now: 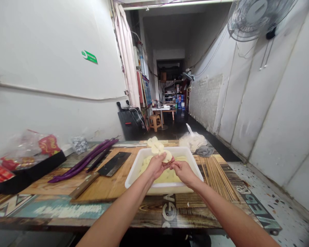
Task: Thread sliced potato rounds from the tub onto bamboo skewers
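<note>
My left hand is closed around pale yellow potato slices, held above a white plastic tub. More slices fan out beyond its fingers, over the tub's far rim. Close beside it, my right hand pinches the end of a thin bamboo skewer, most of which is hidden by the slices and fingers. Inside the tub lie many similar slices. Loose bamboo skewers are spread on the table to the right of the tub.
Left of the tub, a cleaver rests on a wooden board. Long purple eggplants lie beyond it. A black tray with red packets stands far left. Behind the tub's right corner sits a plastic bag.
</note>
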Available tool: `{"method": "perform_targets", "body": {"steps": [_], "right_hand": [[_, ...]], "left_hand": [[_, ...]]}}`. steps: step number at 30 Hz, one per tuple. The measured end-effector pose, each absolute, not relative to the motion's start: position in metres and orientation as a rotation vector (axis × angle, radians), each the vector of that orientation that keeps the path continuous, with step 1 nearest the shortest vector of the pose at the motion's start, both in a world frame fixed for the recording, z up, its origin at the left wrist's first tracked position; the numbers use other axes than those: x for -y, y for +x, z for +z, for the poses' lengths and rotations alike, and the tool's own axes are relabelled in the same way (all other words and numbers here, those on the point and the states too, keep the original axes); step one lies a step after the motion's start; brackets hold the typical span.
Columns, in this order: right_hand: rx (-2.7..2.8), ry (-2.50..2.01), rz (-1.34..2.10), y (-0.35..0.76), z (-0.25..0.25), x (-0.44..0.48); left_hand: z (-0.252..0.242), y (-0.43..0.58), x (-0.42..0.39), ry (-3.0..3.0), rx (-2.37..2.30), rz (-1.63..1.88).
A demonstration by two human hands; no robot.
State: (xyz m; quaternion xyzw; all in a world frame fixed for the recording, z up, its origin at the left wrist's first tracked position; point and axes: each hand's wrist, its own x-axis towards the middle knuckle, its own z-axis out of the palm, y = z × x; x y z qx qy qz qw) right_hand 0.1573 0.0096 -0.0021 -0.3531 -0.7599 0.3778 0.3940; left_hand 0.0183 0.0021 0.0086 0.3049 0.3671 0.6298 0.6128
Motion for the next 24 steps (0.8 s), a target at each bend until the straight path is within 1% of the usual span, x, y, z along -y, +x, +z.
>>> {"method": "perform_targets", "body": {"steps": [5, 11, 15, 17, 21, 24], "right_hand": [[1.839, -0.91, 1.056, 0.156, 0.002, -0.006], [1.634, -0.996, 1.452, 0.156, 0.012, -0.003], [1.57, -0.97, 1.499, 0.158, 0.013, -0.002], [1.577, -0.947, 1.467, 0.159, 0.011, -0.002], [1.658, -0.934, 1.397, 0.159, 0.009, 0.0], [1.748, -0.926, 1.407, 0.159, 0.009, 0.001]], "left_hand": [[0.01, 0.02, 0.0, 0.702, -0.862, 1.447], [0.013, 0.026, 0.005, 0.769, -0.853, 1.385], [0.015, 0.026, 0.006, 0.743, -0.841, 1.353], [0.016, 0.022, 0.003, 0.639, -0.877, 1.435], [0.016, 0.009, -0.007, 0.371, -0.838, 1.81], [0.016, 0.002, -0.013, 0.3, -0.736, 1.874]]}}
